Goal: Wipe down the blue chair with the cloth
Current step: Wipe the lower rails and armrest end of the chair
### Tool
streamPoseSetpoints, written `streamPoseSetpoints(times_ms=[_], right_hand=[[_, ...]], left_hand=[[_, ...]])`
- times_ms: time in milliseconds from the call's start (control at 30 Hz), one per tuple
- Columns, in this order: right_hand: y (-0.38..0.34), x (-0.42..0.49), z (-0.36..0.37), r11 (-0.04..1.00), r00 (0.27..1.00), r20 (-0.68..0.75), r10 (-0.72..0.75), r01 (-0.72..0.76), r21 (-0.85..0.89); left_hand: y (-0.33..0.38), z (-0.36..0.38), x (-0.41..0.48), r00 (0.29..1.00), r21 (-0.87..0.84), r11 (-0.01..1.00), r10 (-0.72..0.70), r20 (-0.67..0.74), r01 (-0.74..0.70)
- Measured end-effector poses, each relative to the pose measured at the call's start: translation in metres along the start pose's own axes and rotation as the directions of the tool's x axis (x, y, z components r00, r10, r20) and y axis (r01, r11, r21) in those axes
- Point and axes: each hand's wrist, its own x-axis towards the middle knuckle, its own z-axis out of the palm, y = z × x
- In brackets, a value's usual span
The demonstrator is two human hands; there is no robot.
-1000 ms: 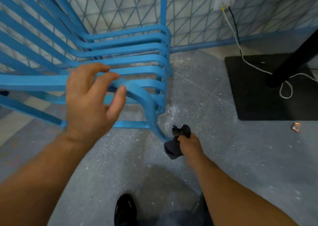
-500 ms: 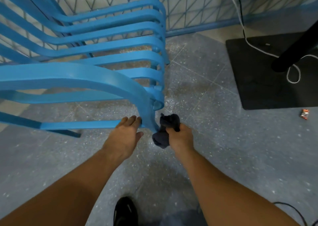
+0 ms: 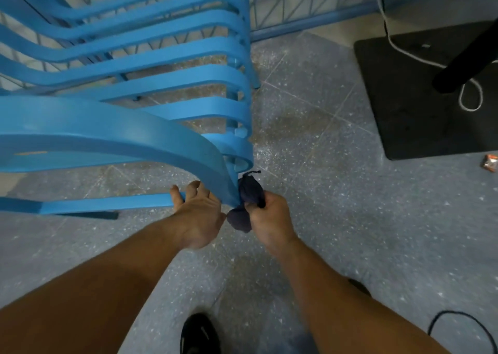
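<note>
The blue chair (image 3: 113, 122) with slatted seat fills the upper left; its curved armrest bends down into a front leg at the centre. My right hand (image 3: 269, 216) grips a bunched dark cloth (image 3: 249, 194) and holds it against the right side of that leg near the floor. My left hand (image 3: 198, 211) is at the left side of the same leg, its fingers reaching round the leg and the low crossbar. The fingertips are hidden behind the leg.
A black square stand base (image 3: 420, 98) with a black pole and a white cable (image 3: 469, 95) lies at the right. A small orange wrapper (image 3: 490, 162) is on the grey floor. A black cable (image 3: 463, 326) loops at bottom right. My black shoe (image 3: 199, 335) is below.
My left hand has dropped from the armrest to the bottom of the front leg. My right hand with the cloth has stayed pressed at the leg while the view moved closer.
</note>
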Motion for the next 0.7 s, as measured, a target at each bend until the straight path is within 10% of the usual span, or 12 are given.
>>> streamPoseSetpoints(times_ms=[700], right_hand=[[-0.012,0.006,-0.003,0.998,0.999,0.003,0.05,-0.05,0.037]], left_hand=[[0.001,-0.011,-0.004,0.994,0.137,0.99,0.013,0.105,-0.027]])
